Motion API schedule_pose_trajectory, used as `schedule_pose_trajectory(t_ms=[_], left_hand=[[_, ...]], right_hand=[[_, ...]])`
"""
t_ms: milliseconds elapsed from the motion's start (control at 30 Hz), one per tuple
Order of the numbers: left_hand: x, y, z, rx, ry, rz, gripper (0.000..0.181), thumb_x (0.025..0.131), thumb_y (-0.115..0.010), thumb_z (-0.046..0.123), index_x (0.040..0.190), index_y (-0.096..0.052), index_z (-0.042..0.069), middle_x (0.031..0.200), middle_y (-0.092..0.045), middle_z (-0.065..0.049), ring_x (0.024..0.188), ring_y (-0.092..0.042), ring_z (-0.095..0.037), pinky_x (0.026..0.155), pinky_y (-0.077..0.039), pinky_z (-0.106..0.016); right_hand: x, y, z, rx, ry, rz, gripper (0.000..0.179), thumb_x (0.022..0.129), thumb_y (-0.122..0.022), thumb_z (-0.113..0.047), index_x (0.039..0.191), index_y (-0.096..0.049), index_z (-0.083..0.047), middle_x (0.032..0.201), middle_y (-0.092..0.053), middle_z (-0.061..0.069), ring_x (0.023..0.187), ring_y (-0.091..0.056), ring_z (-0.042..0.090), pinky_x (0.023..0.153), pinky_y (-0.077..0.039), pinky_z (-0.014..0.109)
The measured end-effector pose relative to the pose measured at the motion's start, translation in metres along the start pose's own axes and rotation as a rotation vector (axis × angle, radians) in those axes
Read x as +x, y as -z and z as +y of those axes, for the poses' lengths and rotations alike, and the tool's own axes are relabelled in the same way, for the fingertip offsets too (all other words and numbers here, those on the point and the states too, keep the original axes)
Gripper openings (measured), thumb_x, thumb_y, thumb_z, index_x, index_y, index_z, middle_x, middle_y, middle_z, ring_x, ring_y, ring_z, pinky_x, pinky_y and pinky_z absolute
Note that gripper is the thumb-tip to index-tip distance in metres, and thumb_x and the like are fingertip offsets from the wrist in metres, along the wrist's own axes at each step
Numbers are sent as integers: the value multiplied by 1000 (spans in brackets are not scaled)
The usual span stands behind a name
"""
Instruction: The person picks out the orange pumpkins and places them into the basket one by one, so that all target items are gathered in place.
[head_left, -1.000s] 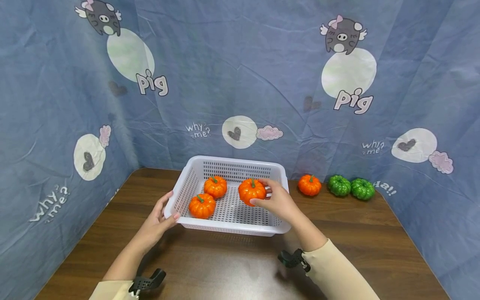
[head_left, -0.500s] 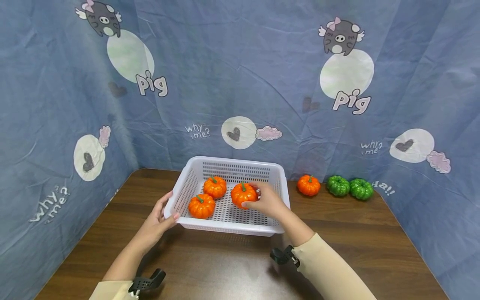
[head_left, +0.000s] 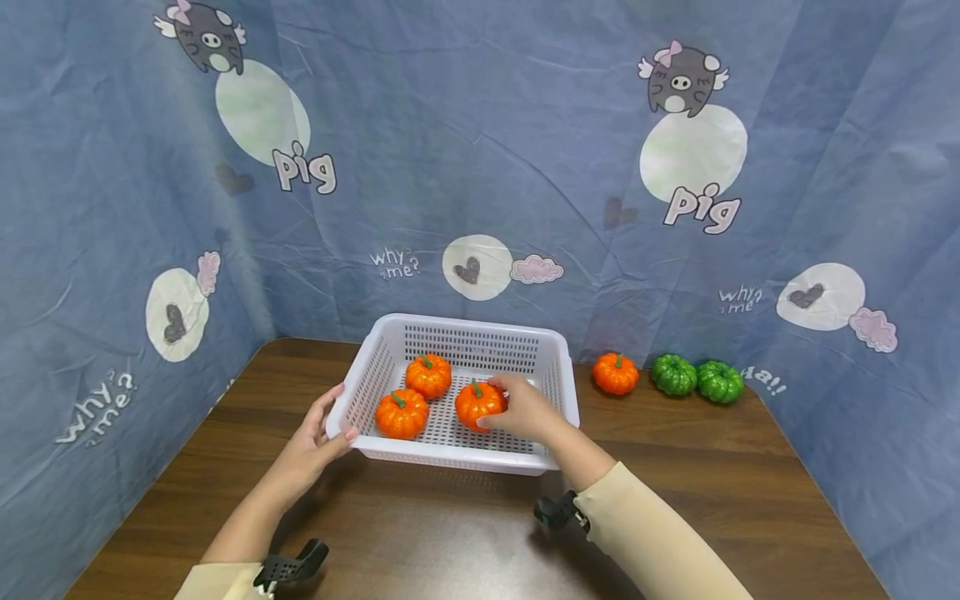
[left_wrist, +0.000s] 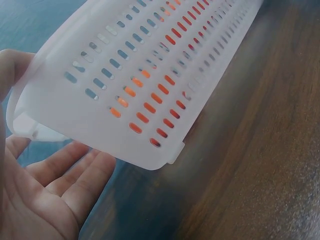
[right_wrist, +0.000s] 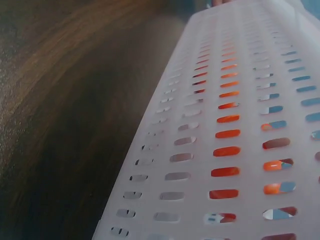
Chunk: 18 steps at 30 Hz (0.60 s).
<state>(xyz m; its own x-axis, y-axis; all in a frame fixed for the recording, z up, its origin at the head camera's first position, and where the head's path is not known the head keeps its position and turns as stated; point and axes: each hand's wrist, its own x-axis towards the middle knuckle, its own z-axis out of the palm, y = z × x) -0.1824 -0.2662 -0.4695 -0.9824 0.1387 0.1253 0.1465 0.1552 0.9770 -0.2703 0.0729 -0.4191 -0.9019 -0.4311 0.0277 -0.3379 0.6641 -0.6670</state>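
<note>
The step in hand looks like putting an orange pumpkin (head_left: 476,408) into the white basket (head_left: 442,454), near the far edge of the worktop (head_left: 480,533). The right hand (head_left: 527,410) has its grip closed round that pumpkin's right side, inside the basket, right of the middle; whether it touches the basket floor I cannot tell. The left hand (head_left: 315,437) grips the basket at its near left corner, thumb on the rim and fingers beneath. A second pumpkin (head_left: 428,379) sits towards the basket's far left corner, a third pumpkin (head_left: 402,415) by its near left corner.

Along the worktop's far edge, right of the basket, stand a fourth orange pumpkin (head_left: 615,374), a green pumpkin (head_left: 673,375) and, towards the far right corner, another green one (head_left: 720,382).

The next move, I judge, calls for settling the held pumpkin on the basket floor and loosening the right grip, the left hand steadying the rim.
</note>
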Motion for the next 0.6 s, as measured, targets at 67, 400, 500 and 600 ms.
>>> schedule_pose_trajectory(t_ms=[67, 400, 500, 600], left_hand=[[0, 0, 0, 5, 0, 0, 78, 100, -60, 10, 160, -11, 16, 152, -30, -31, 121, -53, -20, 89, -48, -18], [1, 0, 0, 38, -4, 2, 78, 100, -59, 9, 160, -11, 15, 151, -31, -31, 124, -51, -27, 89, -48, -18], [1, 0, 0, 52, -6, 5, 78, 100, -59, 10, 160, -10, 14, 150, -32, -32, 124, -50, -32, 88, -48, -18], [0, -1, 1, 55, -1, 7, 78, 100, -60, 10, 160, -10, 14, 151, -31, -32, 125, -49, -34, 88, -48, -18]], right_hand=[[0, -1, 1, -19, -7, -8, 66, 79, -85, -23, 136, -57, -3, 133, -60, 14, 114, -60, 28, 100, -47, 45], [3, -6, 4, -65, 0, -55, 67, 78, -85, -22, 134, -58, -1, 130, -63, 16, 118, -58, 30, 103, -45, 46], [4, -6, 5, -65, -29, -81, 66, 78, -85, -23, 134, -58, -2, 130, -62, 15, 120, -57, 30, 105, -43, 46], [4, -6, 7, -57, -48, -95, 65, 78, -85, -22, 134, -59, -4, 131, -62, 14, 121, -57, 30, 105, -42, 46]])
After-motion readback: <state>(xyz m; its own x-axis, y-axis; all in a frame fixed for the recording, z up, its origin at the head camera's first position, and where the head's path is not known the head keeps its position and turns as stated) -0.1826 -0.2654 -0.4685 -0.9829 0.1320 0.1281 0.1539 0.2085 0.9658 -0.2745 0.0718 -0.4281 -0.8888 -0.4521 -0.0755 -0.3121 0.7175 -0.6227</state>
